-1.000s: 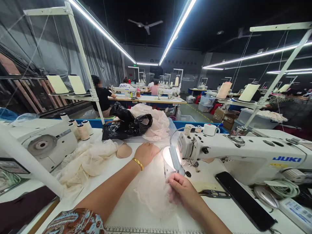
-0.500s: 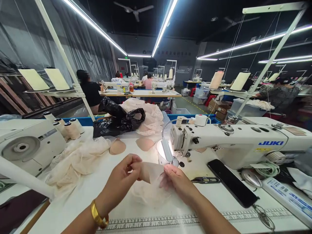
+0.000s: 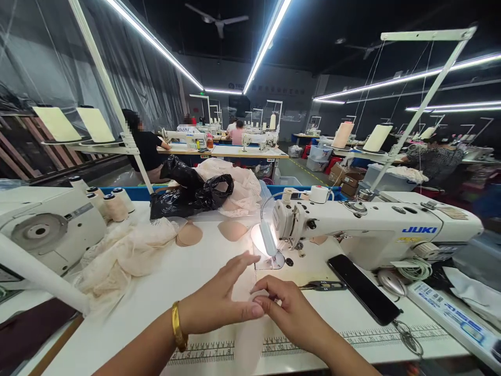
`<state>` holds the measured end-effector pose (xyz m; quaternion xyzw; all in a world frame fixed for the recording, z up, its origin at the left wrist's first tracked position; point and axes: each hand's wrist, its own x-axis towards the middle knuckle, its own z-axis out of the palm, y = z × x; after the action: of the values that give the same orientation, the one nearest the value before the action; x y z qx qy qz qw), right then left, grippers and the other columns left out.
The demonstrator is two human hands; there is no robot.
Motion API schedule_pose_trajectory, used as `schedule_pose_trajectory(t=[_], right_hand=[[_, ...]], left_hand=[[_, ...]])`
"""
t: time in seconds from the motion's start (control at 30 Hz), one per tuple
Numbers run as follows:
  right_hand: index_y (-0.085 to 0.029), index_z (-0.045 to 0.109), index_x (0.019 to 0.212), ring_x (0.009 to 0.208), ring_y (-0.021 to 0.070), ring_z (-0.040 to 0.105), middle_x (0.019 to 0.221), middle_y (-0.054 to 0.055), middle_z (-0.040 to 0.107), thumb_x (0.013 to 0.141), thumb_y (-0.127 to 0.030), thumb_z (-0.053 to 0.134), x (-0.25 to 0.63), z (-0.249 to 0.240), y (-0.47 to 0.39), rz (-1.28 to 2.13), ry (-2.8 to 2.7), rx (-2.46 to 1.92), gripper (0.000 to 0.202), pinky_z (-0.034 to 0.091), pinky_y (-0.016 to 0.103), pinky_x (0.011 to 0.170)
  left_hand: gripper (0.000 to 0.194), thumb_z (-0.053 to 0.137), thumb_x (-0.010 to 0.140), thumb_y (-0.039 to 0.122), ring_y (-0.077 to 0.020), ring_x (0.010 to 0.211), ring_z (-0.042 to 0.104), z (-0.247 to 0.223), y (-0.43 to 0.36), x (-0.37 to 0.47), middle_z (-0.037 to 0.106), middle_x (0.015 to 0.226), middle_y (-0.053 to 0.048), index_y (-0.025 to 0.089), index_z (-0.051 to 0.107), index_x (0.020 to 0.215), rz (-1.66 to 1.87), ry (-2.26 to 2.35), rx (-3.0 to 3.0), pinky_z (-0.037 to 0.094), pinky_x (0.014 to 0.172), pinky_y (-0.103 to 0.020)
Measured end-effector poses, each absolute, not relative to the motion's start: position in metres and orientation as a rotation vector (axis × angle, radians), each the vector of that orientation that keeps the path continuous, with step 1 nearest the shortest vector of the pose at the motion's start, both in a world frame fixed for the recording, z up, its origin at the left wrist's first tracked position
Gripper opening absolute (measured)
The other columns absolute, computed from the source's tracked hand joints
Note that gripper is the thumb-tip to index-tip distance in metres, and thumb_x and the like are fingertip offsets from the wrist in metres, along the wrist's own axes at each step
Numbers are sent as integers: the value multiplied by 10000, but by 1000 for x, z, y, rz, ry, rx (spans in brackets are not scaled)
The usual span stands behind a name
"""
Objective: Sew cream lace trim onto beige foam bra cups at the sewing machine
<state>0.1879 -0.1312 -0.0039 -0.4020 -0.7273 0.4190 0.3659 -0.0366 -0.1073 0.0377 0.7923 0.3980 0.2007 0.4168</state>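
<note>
My right hand (image 3: 287,308) pinches a pale sheer fabric piece (image 3: 249,342), which hangs blurred below the fingers over the table ruler. Beside it, my left hand (image 3: 223,297), with a gold bracelet at the wrist, is open, thumb and fingers apart. Its thumb tip meets the fabric or the right fingertips; I cannot tell which. Just beyond the hands, the sewing machine (image 3: 364,222) has its lamp (image 3: 268,237) lit over the needle plate. Two beige cup-shaped pieces (image 3: 232,231) lie farther back on the table.
Lace fabric (image 3: 129,250) is heaped at left near thread cones (image 3: 116,207). A black plastic bag (image 3: 188,193) lies behind. At right are thread snips (image 3: 324,285), a phone (image 3: 364,290) and a white-blue box (image 3: 456,318). Co-workers sit at machines beyond.
The fabric piece, earlier stretched between both hands, now hangs down from my right hand. My left hand has let go and spread its fingers. Both hands are lower, and the view has shifted slightly.
</note>
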Motion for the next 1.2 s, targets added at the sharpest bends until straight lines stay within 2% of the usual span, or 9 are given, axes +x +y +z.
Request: schedule_pose_trajectory(t=[0.1,0.17,0.23,0.37,0.6,0.73,0.87,1.03,1.2], right_hand=[[-255,665,1004,778,164,615,885,-8,699,1008,-257,567,192,1,-136,762,-1926,-992,98,460,279,717],[-250,638,1014,758,168,609,878,4,688,1012,-225,557,193,0,-136,516,-1892,-979,85,474,282,692],[-245,614,1040,773,174,620,890,18,691,1003,-160,548,191,-2,-132,296,-1863,-924,114,498,286,694],[-229,614,1113,957,192,673,1065,71,728,972,-22,491,185,-16,-114,48,-1931,-784,279,548,300,821],[-247,679,884,758,178,646,850,4,723,1019,-147,448,221,-46,-71,158,-2340,-951,285,496,273,679],[-272,716,1035,931,205,671,1011,24,754,1032,-187,439,244,-46,-62,245,-2440,-994,290,527,300,773],[-272,692,1148,1108,229,629,1184,51,731,1021,-95,391,255,-45,-61,205,-2527,-958,372,515,341,855],[-235,683,1091,861,206,582,952,53,694,948,-11,398,264,-46,-65,51,-2510,-952,389,465,314,709],[-231,671,1081,814,191,536,904,46,645,954,-27,409,268,-47,-65,94,-2514,-964,355,430,290,665]], left_hand=[[372,742,775,414,-255,958,626,33,-91,-33,661,1040,-25,220,618,1067,244,887,1979,523,814,-348],[179,667,813,342,-175,711,561,30,-82,-35,587,794,31,207,562,866,243,945,1993,430,606,-262],[135,609,825,262,-145,616,483,29,-73,-42,519,691,54,211,490,786,433,1098,2150,335,548,-248],[185,433,903,103,-174,608,456,27,-62,-60,553,679,15,211,481,761,918,1141,2810,324,598,-301],[139,673,895,148,-215,782,586,8,-65,-41,671,851,-1,210,576,816,306,872,2982,407,721,-336],[238,535,827,-41,-199,764,563,-5,-50,-5,642,842,-6,196,559,831,391,726,3080,395,728,-336],[243,576,766,-37,-181,670,504,-27,-33,17,592,764,2,191,493,753,438,715,3164,344,662,-332],[211,566,781,-7,-192,724,501,-51,-29,20,603,827,-18,185,485,746,577,771,3129,335,649,-333],[211,502,849,0,-187,692,454,-50,-31,22,565,775,-18,184,473,750,612,753,3111,334,642,-335]])
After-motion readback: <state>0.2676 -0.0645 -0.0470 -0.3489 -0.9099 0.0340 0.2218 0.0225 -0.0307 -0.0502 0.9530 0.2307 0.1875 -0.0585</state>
